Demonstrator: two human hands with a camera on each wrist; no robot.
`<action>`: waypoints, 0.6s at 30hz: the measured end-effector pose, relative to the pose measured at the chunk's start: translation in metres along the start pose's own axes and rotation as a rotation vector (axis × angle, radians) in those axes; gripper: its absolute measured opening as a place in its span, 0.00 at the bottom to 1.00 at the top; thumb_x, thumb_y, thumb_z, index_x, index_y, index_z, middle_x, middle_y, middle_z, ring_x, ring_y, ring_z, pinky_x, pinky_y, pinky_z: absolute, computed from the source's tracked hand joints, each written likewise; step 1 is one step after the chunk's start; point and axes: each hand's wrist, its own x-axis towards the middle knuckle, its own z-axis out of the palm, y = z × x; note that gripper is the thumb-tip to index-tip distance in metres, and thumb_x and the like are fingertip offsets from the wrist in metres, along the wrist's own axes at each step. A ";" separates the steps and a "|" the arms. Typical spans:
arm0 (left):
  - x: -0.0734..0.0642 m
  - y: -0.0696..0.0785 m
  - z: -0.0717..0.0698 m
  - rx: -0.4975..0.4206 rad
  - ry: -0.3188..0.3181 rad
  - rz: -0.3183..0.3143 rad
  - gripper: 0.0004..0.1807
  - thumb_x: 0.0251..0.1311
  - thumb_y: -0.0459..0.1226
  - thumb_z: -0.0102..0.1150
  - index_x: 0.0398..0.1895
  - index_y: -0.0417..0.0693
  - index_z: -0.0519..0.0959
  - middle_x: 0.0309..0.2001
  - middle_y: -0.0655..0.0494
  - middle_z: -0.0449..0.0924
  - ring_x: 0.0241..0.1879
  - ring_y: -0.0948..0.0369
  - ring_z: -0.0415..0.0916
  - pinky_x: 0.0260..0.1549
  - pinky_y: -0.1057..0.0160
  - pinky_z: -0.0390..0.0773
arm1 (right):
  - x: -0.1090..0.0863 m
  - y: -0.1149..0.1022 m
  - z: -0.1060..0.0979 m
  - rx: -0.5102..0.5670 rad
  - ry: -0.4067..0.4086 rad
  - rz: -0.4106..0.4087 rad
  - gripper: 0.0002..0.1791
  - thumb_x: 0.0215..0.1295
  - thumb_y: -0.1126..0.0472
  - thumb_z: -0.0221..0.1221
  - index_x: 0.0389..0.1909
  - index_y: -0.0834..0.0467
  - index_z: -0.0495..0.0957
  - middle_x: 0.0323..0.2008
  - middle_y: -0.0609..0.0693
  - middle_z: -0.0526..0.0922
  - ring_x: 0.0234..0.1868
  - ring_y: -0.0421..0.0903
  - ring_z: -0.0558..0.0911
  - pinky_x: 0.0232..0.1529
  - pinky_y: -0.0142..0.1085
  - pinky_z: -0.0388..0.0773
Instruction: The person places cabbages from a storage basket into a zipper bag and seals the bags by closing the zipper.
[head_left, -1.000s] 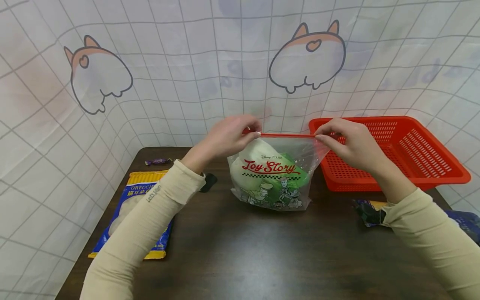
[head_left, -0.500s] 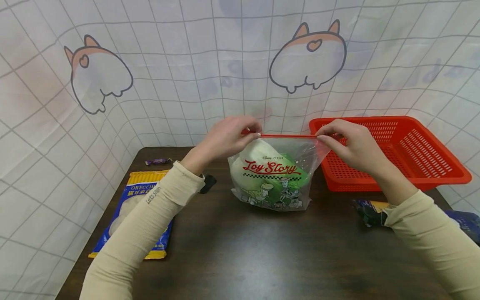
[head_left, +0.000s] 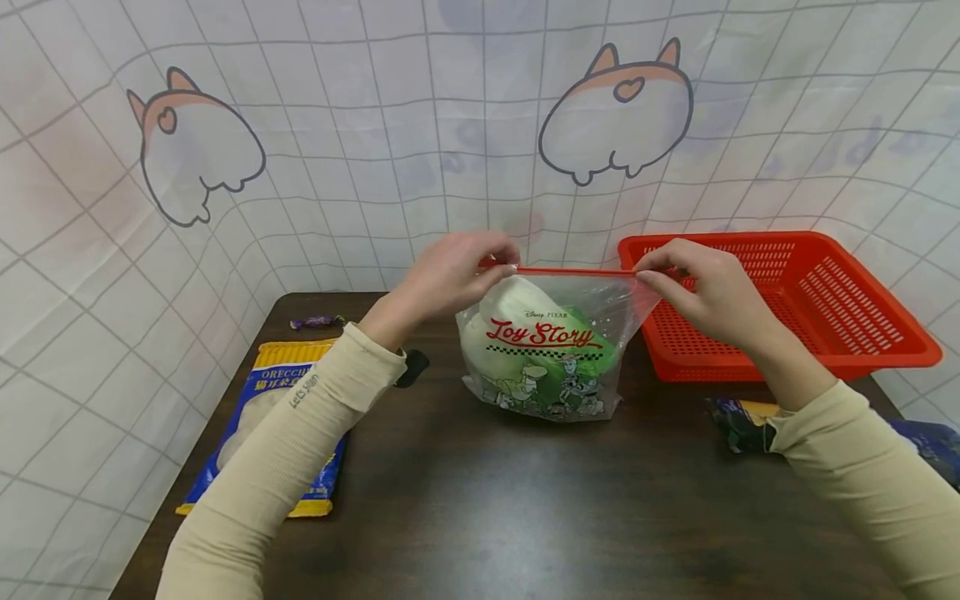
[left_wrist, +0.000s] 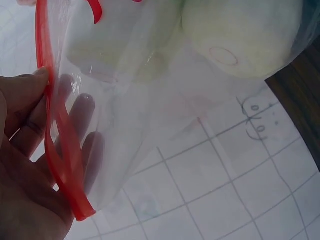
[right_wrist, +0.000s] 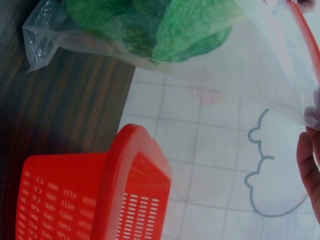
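Observation:
A clear zip bag with Toy Story print stands on the table between my hands. Inside it show pale, rounded stalk ends and green leaves, which look like a leafy vegetable such as bok choy. Along the top, the red zip strip is drawn straight. My left hand pinches the strip near its left end between thumb and index finger; in the left wrist view its other fingers lie behind the clear plastic. At the other end, my right hand pinches the bag's upper right corner.
Behind my right arm stands a red plastic basket. A blue and yellow orecchiette pack lies at left, with a purple-wrapped candy behind it. Dark packets lie under my right forearm. A small black object is partly hidden by my left cuff.
My left hand has shifted slightly left and my right hand slightly right along the bag's top. Both keep their pinch, and the bag stays in place.

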 end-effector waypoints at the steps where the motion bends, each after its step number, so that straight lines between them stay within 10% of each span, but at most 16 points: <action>1: 0.000 -0.001 0.000 0.004 0.003 0.001 0.07 0.68 0.37 0.58 0.44 0.49 0.82 0.43 0.58 0.83 0.45 0.63 0.79 0.47 0.63 0.76 | 0.000 0.000 0.000 -0.002 0.000 0.001 0.10 0.60 0.69 0.65 0.43 0.58 0.82 0.36 0.46 0.83 0.36 0.39 0.76 0.38 0.26 0.72; 18: -0.012 -0.011 -0.008 -0.005 0.024 -0.047 0.08 0.68 0.37 0.58 0.45 0.46 0.81 0.44 0.55 0.83 0.46 0.60 0.80 0.46 0.60 0.77 | -0.004 0.007 -0.001 -0.020 0.003 0.016 0.11 0.60 0.68 0.66 0.43 0.58 0.82 0.37 0.47 0.83 0.35 0.39 0.75 0.36 0.23 0.70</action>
